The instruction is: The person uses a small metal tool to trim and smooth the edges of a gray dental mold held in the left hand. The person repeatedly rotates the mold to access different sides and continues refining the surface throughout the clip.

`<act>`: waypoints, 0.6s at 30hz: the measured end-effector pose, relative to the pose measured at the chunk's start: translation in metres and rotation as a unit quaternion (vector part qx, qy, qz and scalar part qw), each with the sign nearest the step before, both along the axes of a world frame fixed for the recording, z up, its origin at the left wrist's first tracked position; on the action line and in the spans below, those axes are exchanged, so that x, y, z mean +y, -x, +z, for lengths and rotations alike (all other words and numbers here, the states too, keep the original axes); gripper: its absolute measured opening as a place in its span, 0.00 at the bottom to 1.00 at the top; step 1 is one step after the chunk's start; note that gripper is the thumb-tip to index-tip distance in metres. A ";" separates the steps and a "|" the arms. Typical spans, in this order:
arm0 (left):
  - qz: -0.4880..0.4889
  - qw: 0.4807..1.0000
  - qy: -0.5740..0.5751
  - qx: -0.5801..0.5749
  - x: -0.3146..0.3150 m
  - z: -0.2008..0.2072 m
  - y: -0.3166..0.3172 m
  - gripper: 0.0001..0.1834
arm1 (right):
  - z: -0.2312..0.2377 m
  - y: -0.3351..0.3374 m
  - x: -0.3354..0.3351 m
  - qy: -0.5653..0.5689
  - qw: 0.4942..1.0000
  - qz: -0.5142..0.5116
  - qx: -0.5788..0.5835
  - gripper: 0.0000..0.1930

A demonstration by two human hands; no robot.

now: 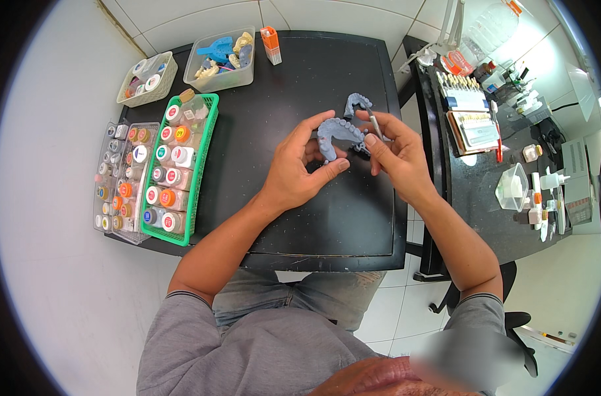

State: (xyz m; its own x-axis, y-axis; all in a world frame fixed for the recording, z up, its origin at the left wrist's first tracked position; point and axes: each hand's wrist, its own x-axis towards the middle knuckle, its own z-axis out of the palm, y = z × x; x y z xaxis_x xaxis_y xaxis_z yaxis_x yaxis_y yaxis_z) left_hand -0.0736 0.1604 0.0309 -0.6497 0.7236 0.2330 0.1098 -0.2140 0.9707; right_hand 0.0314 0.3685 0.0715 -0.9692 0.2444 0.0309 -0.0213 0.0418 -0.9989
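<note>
A grey-blue horseshoe-shaped dental model with a row of teeth is raised above the black table. My left hand grips its left side, with the thumb below and the fingers curled behind. At the model's right end is my right hand, its thumb and fingers closed around a slim metal tool; the tool's kind cannot be made out. Small grey pieces show by the right fingertips, partly hidden. Just beyond the hands, a second grey dental model lies on the table.
On the black table, a green basket and clear racks of small jars line the left. Behind are a cream basket, a plastic box of dental casts and an orange-white carton. A side bench holds shade guides.
</note>
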 end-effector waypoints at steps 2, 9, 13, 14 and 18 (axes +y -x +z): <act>0.001 1.000 0.002 0.004 0.000 0.000 0.001 0.44 | 0.001 0.000 0.000 -0.002 1.000 -0.001 -0.006 0.21; 0.005 1.000 0.005 0.014 0.000 0.000 0.000 0.43 | 0.002 0.000 0.000 -0.020 1.000 0.000 -0.008 0.20; 0.008 1.000 0.009 0.016 0.001 0.000 0.000 0.43 | 0.000 0.001 0.000 -0.016 1.000 0.001 -0.007 0.20; 0.008 1.000 0.007 0.019 0.001 0.000 0.000 0.43 | 0.000 0.001 0.000 -0.018 1.000 0.000 -0.005 0.20; -0.001 1.000 0.001 0.026 0.002 0.002 -0.001 0.42 | -0.003 0.001 0.000 -0.018 1.000 -0.014 0.001 0.19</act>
